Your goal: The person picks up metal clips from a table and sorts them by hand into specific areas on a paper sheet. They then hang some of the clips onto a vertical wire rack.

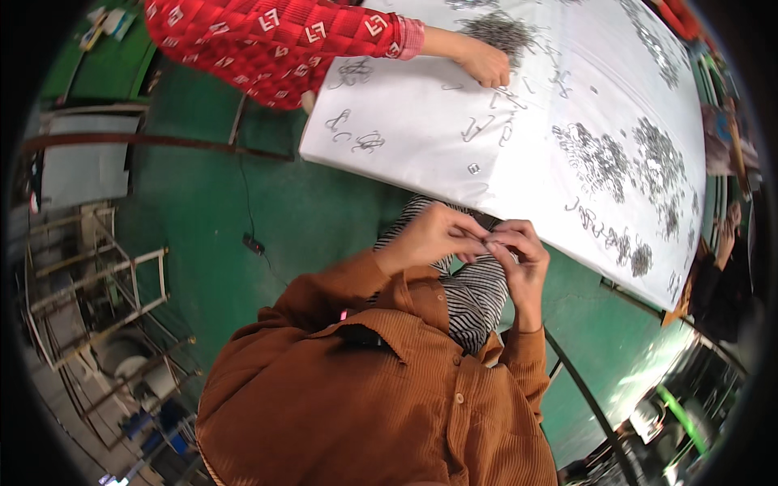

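Just off the table's near edge, above my lap, my left hand (436, 236) and my right hand (523, 253) meet fingertip to fingertip. Both are closed in a pinch. Whatever lies between them is small and mostly covered by the fingers, so its kind does not show. On the white-covered table (421, 162) ahead are scattered dark metal hooks (369, 142), bent like C or S shapes. A small square metal piece (474, 168) lies near the edge closest to my hands. To the right sit heaps of small metal pieces (596, 158).
Across the table at upper left, another person's hand (486, 65) in a red sleeve touches the work beside a large wire-like pile (498, 31). Other people's arms (725, 235) show at the right edge. A metal rack (97, 283) stands left on the green floor, near a cable (253, 243).
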The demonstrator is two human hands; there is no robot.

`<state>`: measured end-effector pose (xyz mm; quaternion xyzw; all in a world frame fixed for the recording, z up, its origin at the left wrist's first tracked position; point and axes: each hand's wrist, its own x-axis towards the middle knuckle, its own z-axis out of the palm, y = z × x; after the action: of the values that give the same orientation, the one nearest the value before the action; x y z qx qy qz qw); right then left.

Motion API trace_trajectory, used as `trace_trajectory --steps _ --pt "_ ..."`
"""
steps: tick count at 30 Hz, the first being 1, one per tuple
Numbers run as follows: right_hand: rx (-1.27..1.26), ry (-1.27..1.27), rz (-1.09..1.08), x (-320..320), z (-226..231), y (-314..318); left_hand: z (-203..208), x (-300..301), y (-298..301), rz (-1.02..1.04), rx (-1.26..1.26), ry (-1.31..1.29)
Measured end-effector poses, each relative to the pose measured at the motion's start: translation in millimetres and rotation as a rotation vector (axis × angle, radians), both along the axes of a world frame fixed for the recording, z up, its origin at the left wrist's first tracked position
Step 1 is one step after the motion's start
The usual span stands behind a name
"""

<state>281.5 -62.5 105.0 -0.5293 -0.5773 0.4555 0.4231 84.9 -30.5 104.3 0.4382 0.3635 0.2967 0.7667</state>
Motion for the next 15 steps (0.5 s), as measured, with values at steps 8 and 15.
trace_trajectory --steps 8,15 --pt "-0.219 -0.055 0.168 -29.6 -38.8 23.0 -95.6 -172.8 140.9 0.757 0.493 1.140" --pt "-0.221 -0.015 0.098 -35.8 -42.9 19.9 -75.8 -219.0 178.4 0.706 0.477 1.338"
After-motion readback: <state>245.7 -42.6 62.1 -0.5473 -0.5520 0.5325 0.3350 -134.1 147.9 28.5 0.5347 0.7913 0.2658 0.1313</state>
